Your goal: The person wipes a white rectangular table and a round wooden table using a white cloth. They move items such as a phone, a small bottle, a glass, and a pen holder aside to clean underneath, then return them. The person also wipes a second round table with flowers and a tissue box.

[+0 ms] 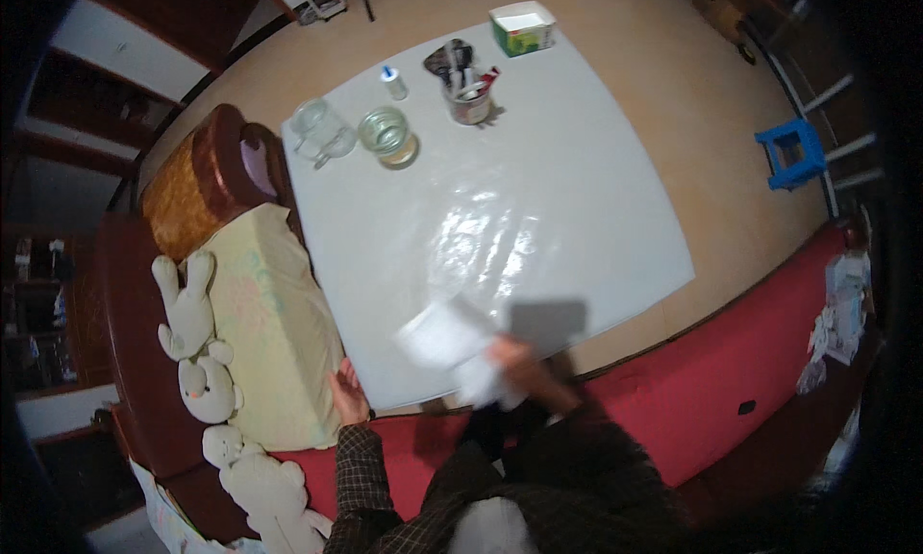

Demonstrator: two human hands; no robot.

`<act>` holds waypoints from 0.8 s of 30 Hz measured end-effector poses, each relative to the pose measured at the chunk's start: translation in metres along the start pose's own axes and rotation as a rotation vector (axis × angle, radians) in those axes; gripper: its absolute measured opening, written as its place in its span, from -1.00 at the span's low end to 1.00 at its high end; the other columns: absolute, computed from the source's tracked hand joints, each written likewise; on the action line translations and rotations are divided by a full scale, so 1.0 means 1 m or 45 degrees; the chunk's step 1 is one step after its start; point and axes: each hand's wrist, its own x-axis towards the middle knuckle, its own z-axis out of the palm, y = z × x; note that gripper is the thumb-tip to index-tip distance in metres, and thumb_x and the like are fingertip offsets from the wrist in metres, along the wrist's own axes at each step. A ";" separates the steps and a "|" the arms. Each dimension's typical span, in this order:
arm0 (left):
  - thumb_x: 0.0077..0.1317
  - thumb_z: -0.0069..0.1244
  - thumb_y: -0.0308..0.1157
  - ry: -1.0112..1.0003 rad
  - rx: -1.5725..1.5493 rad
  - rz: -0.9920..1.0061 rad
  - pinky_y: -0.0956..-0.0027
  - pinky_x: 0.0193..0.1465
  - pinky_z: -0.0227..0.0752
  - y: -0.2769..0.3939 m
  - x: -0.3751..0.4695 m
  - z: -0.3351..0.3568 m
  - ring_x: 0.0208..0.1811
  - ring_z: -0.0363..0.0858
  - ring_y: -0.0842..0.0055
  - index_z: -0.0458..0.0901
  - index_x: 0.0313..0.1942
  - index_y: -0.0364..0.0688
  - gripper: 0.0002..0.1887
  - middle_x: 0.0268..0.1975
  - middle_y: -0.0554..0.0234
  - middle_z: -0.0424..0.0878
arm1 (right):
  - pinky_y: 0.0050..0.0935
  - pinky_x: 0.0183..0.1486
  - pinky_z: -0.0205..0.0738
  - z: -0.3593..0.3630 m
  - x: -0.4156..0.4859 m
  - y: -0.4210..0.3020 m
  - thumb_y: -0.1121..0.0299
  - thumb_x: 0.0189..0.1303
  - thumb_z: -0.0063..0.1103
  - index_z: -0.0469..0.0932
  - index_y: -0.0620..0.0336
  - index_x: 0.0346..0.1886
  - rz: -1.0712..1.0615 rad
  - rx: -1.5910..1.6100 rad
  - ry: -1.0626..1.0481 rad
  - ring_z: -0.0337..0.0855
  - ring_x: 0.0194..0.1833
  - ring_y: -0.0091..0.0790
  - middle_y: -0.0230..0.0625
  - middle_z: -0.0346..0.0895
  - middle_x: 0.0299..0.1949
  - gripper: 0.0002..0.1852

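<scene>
In my right hand [523, 366] is a white sheet, paper or thin cloth [447, 334], blurred and hanging in folds over the table's near edge. Its shadow falls on the pale cover of the table [577, 215]. My left hand [350, 395] is beside the table's near left corner, next to the cloth-covered seat, with nothing seen in it and its fingers loosely apart. A shiny, wet-looking or glossy patch [483, 237] lies on the cover just beyond the sheet.
Toward the table's far side stand a glass pitcher [324, 132], a glass jar [386, 136], a small bottle [394, 84], a tub holding several items [469, 107] and a green-white box [523, 31]. White plush toys [187, 309] lie left; a blue stool [791, 154] stands right.
</scene>
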 end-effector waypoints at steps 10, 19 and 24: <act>0.43 -0.26 -0.20 -0.058 0.111 0.094 0.38 0.23 0.19 -0.005 -0.013 0.029 0.15 0.36 0.46 0.32 0.17 -0.37 -0.54 0.14 0.16 0.43 | -0.21 0.26 0.14 -0.111 0.097 0.074 0.35 0.31 -0.10 0.52 0.32 -0.02 0.135 -0.710 0.452 0.44 0.12 -0.14 -0.07 0.53 -0.02 -0.69; 0.44 -0.36 -0.11 0.233 -0.493 -0.100 0.34 0.24 0.21 -0.010 -0.016 -0.009 0.19 0.38 0.38 0.37 0.14 -0.33 -0.51 0.15 0.05 0.44 | -0.17 0.37 0.04 0.177 0.013 -0.006 0.47 0.12 -0.04 0.44 0.32 0.04 -0.448 -0.390 -0.332 0.33 0.24 -0.18 -0.07 0.37 0.17 -0.62; 0.36 -0.30 0.08 0.113 -0.542 -0.136 0.20 0.29 0.16 -0.003 -0.024 -0.038 0.23 0.35 0.27 0.33 0.18 -0.27 -0.38 0.17 0.00 0.42 | -0.16 0.00 0.37 0.182 -0.028 -0.057 0.40 0.22 -0.03 0.48 0.38 -0.23 0.222 0.098 -0.893 0.50 -0.05 -0.02 0.01 0.51 -0.14 -0.80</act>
